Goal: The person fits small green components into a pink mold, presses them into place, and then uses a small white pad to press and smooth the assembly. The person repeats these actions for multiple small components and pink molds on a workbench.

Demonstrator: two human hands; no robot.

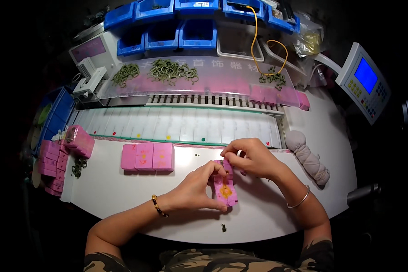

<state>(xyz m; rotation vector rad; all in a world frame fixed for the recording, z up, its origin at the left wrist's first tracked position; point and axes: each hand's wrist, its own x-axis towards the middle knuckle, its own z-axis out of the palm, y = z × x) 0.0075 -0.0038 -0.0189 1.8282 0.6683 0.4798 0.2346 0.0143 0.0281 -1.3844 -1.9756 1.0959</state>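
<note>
A white curved workbench [122, 190] fills the view, dark all around it, with blue bins [177, 27] stacked along the back and a small control panel with a blue screen [364, 81] off to the right. Behind the bench runs a pale slotted tray [181, 124], and above it a clear shelf carries heaps of green rings [170, 71].

At the middle of the bench the person holds a pink block [225, 187] that stands on the surface, opened so that its inner face with an orange-yellow hollow shows. The left hand [196, 188] is curled round the block's left side, thumb below and fingers closed against its edge, steadying it. The right hand [251, 157] is bunched at the block's top end, fingertips pinched together on its upper part — whether they hold something small there I cannot tell.

Three more pink blocks [147, 157] lie side by side to the left, well apart from the hands, and a pile of pink blocks [59, 161] sits at the far left edge. A grey cloth roll [309, 157] lies to the right.

The step in hand looks like working at the top of the open block. What comes next probably calls for a steady left grip and fine, careful fingertip work — the part being handled is small.
</note>
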